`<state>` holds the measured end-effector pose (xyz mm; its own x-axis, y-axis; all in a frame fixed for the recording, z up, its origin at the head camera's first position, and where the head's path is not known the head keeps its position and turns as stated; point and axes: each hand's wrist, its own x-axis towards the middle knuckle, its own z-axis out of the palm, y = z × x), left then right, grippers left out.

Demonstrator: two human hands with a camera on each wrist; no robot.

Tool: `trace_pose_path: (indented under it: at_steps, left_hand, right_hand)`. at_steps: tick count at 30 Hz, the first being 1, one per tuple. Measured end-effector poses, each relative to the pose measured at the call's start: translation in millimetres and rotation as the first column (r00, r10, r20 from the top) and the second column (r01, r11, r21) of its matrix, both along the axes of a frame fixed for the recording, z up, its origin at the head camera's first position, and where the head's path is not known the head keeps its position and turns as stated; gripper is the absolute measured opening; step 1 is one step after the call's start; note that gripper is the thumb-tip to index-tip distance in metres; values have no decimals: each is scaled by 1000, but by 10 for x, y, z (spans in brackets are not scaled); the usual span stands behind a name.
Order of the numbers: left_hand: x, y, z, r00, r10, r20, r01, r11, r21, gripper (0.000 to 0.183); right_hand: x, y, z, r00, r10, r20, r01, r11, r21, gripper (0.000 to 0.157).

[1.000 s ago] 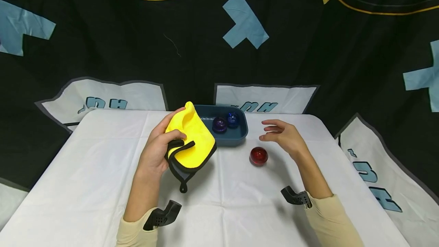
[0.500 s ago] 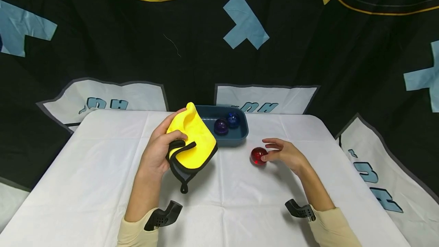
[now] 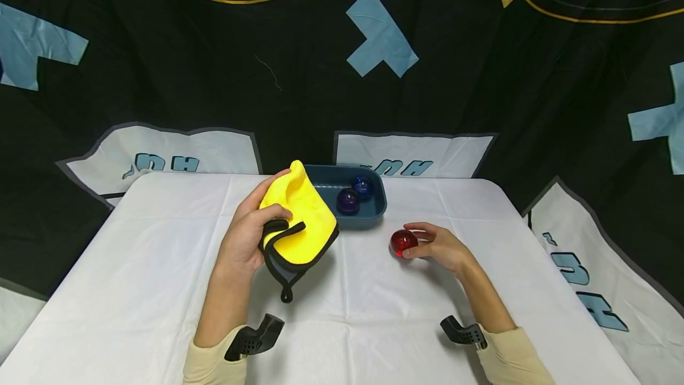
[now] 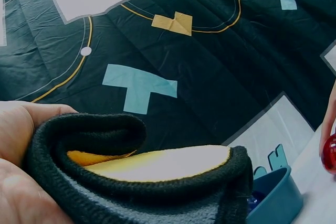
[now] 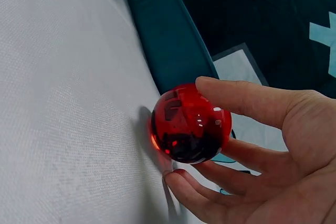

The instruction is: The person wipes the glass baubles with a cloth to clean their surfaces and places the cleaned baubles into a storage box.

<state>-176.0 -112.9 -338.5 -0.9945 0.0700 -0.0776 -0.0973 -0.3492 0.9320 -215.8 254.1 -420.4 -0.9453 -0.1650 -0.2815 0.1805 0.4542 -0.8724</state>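
Observation:
In the head view my left hand (image 3: 243, 236) grips a yellow cloth (image 3: 304, 227) with a dark edge and grey underside, held up over the table left of centre. The left wrist view shows the cloth's folded dark border (image 4: 139, 187) close up. On the right, my right hand (image 3: 440, 248) has thumb and fingers around a clear red ball (image 3: 401, 242) that sits on the white table. In the right wrist view the thumb touches one side of the red ball (image 5: 189, 124), with fingers curled along the opposite side.
Behind the hands, a dark blue tray (image 3: 369, 220) stands near the table's far edge, partly covered by the cloth. A purple ball (image 3: 348, 201) and a blue ball (image 3: 363, 187) lie inside it. A black printed curtain (image 3: 299, 100) hangs behind the white table (image 3: 139, 290).
My right hand has come down from above and closed around the red ball. The purple ball has rolled slightly right and nearer inside the tray. The left hand and cloth have stayed nearly still.

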Motion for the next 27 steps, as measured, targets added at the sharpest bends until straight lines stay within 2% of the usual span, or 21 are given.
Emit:
trace_pose_path:
  at_steps: [12, 18, 25, 27]
  left_hand:
    - [1, 6, -2, 1000, -6, -9, 6, 1000, 4, 68]
    - [0, 6, -14, 1000, -3, -6, 3, 1000, 4, 68]
    - [-11, 12, -24, 1000, -4, -3, 4, 1000, -4, 68]
    - [-17, 17, -25, 1000, -3, -1, 3, 1000, -9, 67]
  right_hand:
    - [17, -49, -49, 998, -60, -18, 60, 998, 14, 68]
    - [4, -66, -64, 991, -127, -31, 127, 992, 17, 64]
    - [-13, -121, -62, 987, -159, 2, 159, 984, -86, 60]
    - [-21, -161, -27, 986, -167, -1, 166, 982, -88, 60]
